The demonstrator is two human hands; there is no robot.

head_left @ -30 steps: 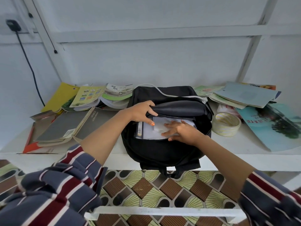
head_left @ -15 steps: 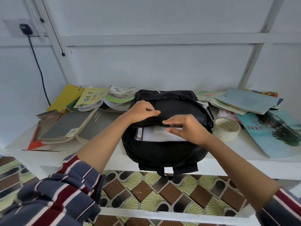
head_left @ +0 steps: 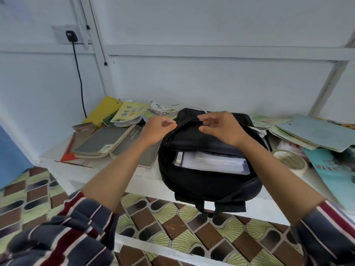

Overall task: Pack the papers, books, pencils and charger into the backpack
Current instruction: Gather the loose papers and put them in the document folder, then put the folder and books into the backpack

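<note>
backpack [head_left: 209, 181]: matt black cloth | papers [head_left: 213, 163]: smooth white paper

Pale walls [head_left: 192, 35] meet in a corner at the left, crossed by white battens [head_left: 211, 54]. A socket plate [head_left: 59, 34] sits high on the left. A white tabletop [head_left: 115, 175] runs along the wall. The floor [head_left: 172, 223] below shows brown and green patterned tiles in soft, even light.

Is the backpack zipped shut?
No, the backpack gapes open, and white papers show inside its mouth.
</note>
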